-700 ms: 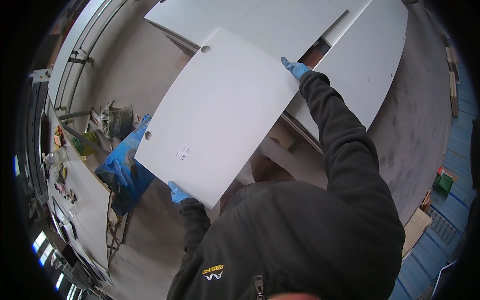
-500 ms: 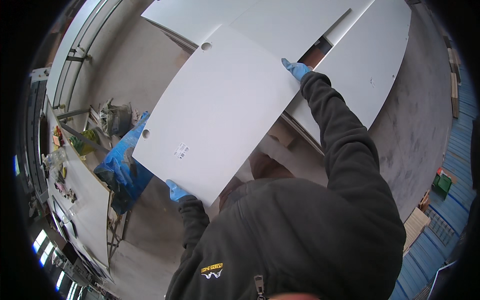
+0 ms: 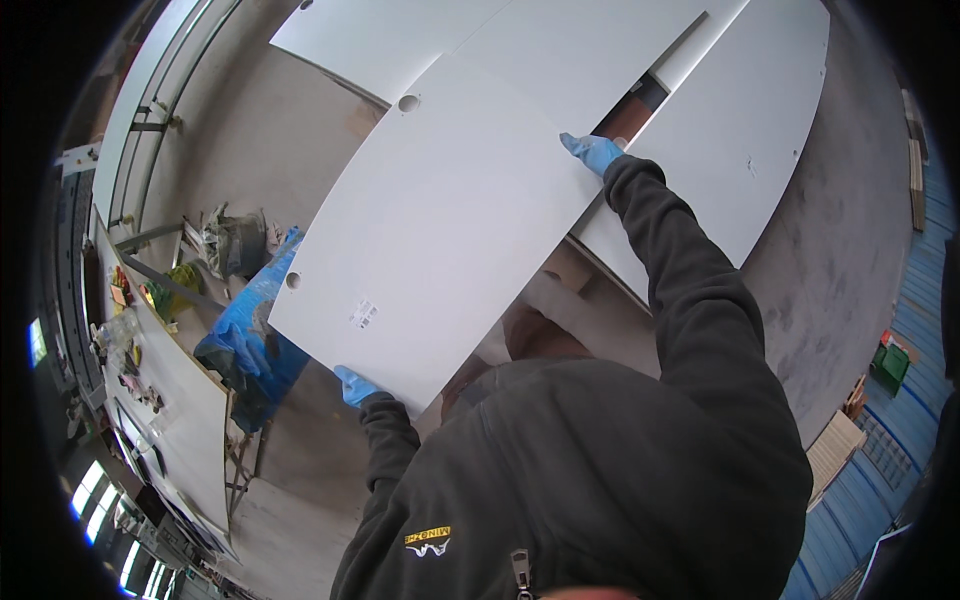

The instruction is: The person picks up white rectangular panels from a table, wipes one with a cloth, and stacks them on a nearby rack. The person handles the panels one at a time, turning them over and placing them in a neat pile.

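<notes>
A large white panel (image 3: 430, 210) with two round holes along its left edge and a small label (image 3: 364, 314) lies tilted across the middle of the view. My left hand (image 3: 356, 386), in a blue glove, grips its near left edge, thumb on top and the other fingers hidden beneath. On the right edge, farther off, my blue-gloved right hand (image 3: 594, 153) holds the same panel with its thumb over the surface. The panel's far part overlaps other white panels (image 3: 350, 45).
Another long white panel (image 3: 745, 140) lies to the right. Left of me are a blue plastic bag (image 3: 250, 335), a grey bag (image 3: 232, 243) and a long white worktable (image 3: 180, 410) with small items. A green bin (image 3: 888, 367) stands far right.
The held panel's far right edge and my right hand have shifted slightly nearer. My left hand keeps its grip, and the whole view has turned a little.
</notes>
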`<control>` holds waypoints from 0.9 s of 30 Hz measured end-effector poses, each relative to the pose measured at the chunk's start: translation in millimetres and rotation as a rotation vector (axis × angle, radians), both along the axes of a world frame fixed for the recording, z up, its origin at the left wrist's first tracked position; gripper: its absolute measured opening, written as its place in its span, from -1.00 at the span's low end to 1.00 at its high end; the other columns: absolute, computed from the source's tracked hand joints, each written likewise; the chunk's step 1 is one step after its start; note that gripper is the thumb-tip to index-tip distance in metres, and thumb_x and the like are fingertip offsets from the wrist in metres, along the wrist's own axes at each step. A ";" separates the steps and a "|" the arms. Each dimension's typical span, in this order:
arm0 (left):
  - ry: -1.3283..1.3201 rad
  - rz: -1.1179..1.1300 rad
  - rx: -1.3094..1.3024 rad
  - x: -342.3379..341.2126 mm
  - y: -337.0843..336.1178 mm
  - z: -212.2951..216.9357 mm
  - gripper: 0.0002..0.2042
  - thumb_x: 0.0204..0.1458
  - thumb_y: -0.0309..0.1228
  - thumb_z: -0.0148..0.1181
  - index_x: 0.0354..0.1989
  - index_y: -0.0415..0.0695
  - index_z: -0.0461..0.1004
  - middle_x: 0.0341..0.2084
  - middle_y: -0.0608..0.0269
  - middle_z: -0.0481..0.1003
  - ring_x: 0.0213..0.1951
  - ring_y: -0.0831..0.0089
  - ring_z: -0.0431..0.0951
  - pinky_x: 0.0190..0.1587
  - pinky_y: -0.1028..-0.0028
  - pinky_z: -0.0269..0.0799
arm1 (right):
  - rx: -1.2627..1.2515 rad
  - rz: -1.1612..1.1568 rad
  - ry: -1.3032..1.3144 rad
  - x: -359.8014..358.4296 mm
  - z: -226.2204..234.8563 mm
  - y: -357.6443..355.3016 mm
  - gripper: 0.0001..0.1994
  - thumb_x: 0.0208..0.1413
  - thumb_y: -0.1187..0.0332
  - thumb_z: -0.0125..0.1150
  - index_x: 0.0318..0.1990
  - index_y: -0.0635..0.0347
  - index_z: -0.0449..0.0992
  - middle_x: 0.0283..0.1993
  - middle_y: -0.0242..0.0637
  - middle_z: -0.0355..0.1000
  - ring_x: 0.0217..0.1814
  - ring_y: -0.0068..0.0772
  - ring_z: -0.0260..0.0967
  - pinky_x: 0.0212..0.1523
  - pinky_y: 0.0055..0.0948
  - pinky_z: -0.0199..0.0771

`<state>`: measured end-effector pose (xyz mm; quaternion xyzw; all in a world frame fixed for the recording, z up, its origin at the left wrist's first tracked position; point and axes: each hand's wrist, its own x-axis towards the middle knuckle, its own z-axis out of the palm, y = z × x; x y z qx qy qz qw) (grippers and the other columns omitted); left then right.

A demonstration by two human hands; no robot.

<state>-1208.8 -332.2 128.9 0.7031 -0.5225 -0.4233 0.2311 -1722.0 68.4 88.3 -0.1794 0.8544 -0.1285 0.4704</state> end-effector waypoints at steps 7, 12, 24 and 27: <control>-0.012 0.011 0.011 -1.6 -0.4 1.0 -0.42 0.25 0.05 0.07 -0.30 -0.40 0.57 -0.46 0.17 0.58 -0.48 0.43 0.47 -0.36 0.39 0.48 | -0.053 -0.354 0.024 13.3 38.6 -3.5 -0.22 0.25 -0.29 -0.14 0.28 0.30 0.30 0.31 -0.21 0.34 0.41 -0.22 0.17 0.43 0.02 -0.09; 0.178 0.099 0.073 -2.4 -4.2 3.7 -0.44 0.26 0.02 0.06 -0.34 -0.38 0.57 -0.47 0.18 0.59 -0.54 0.42 0.47 -0.40 0.39 0.48 | -0.380 -0.686 0.074 11.3 19.3 -16.1 -0.27 0.16 -0.17 0.20 0.08 0.50 0.49 0.01 -0.05 0.54 0.06 -0.20 0.45 0.16 -0.28 0.38; -0.056 -0.012 -0.139 51.8 -44.0 44.0 -0.34 0.26 0.07 0.03 -0.74 -0.27 0.27 -0.79 0.38 0.12 -0.63 0.61 0.09 -0.56 0.34 0.09 | -0.532 -0.708 0.248 48.8 69.8 -50.2 -0.50 0.30 -0.03 0.12 -0.41 0.31 0.53 -0.49 -0.51 0.29 -0.42 -0.60 0.11 -0.34 -0.50 0.21; -0.091 -0.014 -0.176 75.1 -55.7 52.3 -0.33 0.26 0.09 0.03 -0.73 -0.27 0.28 -0.79 0.33 0.10 -0.63 0.59 0.07 -0.56 0.32 0.09 | -0.536 -0.684 0.284 79.9 82.4 -72.4 -0.50 0.30 -0.02 0.11 -0.25 0.40 0.57 -0.35 -0.35 0.49 -0.33 -0.51 0.30 -0.22 -0.44 0.37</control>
